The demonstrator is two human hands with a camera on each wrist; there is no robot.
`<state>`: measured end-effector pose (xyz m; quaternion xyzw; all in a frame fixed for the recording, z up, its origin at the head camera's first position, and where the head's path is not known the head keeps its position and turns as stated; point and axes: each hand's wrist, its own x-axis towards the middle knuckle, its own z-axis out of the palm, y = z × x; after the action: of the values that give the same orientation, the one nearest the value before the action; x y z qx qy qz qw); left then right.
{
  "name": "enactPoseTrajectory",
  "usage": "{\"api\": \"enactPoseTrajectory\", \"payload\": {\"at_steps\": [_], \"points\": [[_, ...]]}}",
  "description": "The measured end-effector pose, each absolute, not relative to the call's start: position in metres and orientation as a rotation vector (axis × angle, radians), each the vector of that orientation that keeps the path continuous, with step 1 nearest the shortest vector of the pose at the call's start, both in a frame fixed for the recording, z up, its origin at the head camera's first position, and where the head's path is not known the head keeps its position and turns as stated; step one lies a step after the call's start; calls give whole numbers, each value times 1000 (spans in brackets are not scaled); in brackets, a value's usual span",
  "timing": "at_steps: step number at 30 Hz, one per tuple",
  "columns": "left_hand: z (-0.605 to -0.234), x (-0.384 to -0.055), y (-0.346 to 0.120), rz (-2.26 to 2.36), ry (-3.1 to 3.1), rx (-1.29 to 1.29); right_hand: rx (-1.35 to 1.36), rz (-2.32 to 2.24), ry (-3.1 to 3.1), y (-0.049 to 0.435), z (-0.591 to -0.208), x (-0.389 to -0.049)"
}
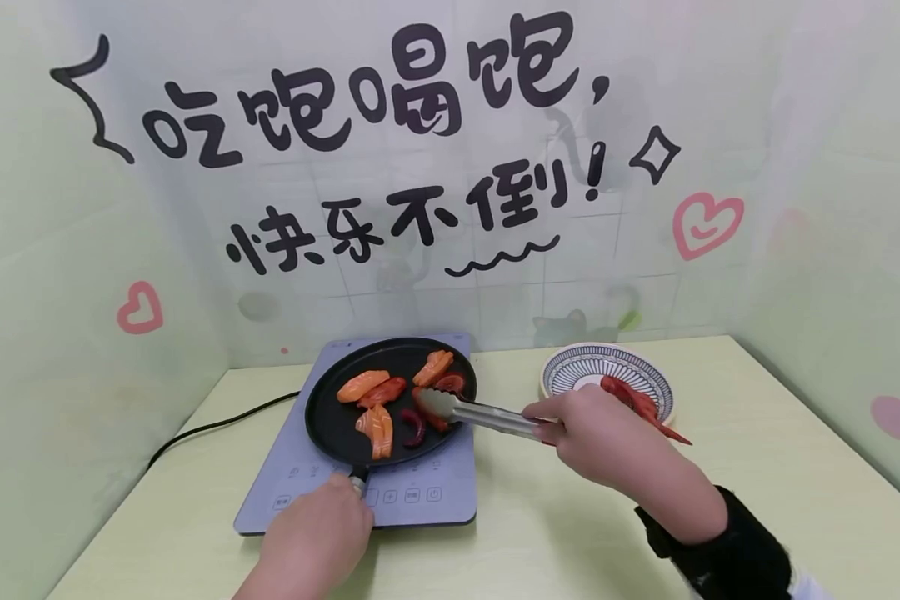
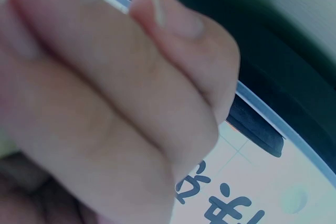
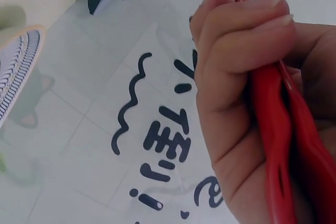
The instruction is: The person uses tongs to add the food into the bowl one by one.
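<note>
In the head view my left hand (image 1: pixel 318 529) grips the handle of a black frying pan (image 1: pixel 330 429); the left wrist view shows its fingers (image 2: pixel 126 93) curled. My right hand (image 1: pixel 600 433) holds metal tongs (image 1: pixel 495 417) with red handles (image 3: pixel 273 124), seen within the curled fingers in the right wrist view. The tongs' scalloped tip reaches over the pan's right side, at a red food piece (image 1: pixel 435 422); whether it is pinched I cannot tell. Orange salmon-like slices (image 1: pixel 376 431), red pieces (image 1: pixel 382 392) and a dark purple curved piece (image 1: pixel 414 427) lie in the pan.
Under the pan is a light purple induction cooker (image 1: pixel 450 492) with touch buttons; a black cord (image 1: pixel 225 423) runs left from it. A patterned plate (image 1: pixel 581 360) stands right, partly behind my right hand and the tongs' handles. Printed wall panels enclose the pale table (image 1: pixel 540 533).
</note>
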<state>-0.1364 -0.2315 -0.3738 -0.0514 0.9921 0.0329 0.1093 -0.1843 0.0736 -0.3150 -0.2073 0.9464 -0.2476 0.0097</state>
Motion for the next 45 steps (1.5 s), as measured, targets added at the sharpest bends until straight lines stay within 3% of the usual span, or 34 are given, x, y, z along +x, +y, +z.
{"api": "enactPoseTrajectory", "payload": {"at_steps": [34, 45], "points": [[-378, -138, -232, 44, 2938, -127, -812, -815, 3065, 75, -324, -193], [-377, -136, -232, 80, 2951, -155, -694, -852, 3091, 130, -294, -199]]}}
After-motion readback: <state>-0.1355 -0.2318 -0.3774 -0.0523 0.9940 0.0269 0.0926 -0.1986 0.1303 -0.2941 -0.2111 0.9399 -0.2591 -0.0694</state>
